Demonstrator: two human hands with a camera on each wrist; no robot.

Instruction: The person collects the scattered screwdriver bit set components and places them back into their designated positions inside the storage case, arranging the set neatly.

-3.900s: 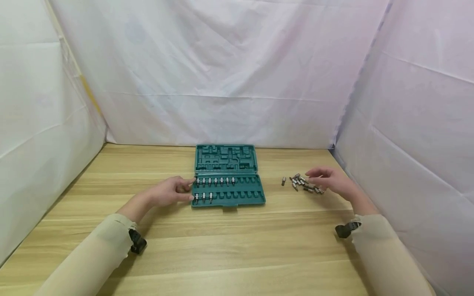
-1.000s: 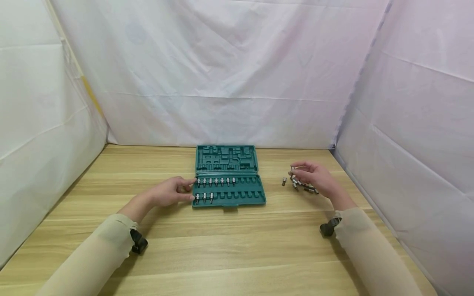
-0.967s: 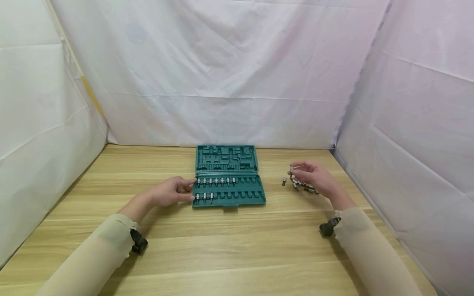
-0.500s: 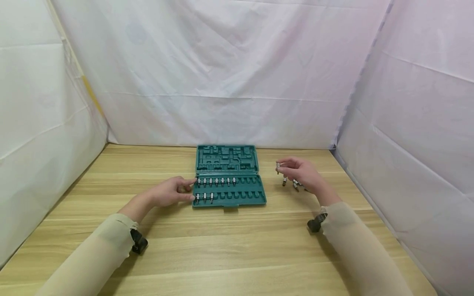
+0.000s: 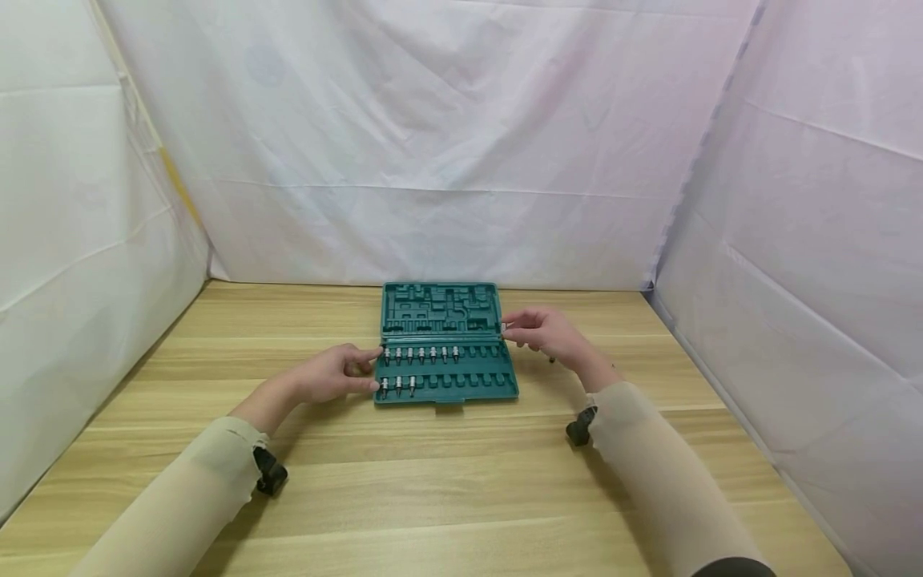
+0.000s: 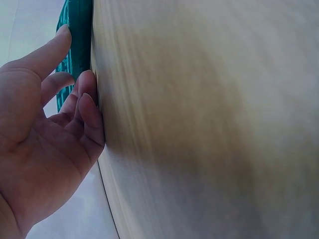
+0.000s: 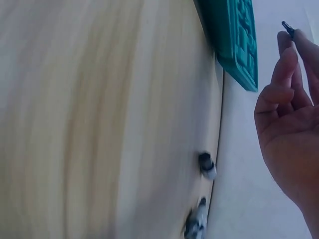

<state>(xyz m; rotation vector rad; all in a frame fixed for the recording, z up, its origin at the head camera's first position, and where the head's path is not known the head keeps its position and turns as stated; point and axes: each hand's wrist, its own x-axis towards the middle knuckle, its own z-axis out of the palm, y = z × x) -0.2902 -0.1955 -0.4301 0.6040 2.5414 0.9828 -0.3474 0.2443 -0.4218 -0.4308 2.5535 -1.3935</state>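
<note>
- Pinching a metal bit [image 7: 288, 29] between thumb and finger, the right hand [image 5: 546, 332] hangs near the right edge of the green case [image 5: 461, 367], at center of the head view.
- The left hand [image 5: 328, 374], fingers relaxed, grasps nothing and touches the case's left edge.
- Seated bits [image 5: 421, 353] fill both rows' left parts.
- One loose bit [image 7: 207, 167] lies on the table [image 5: 447, 497], lower right of the right wrist view.
</note>
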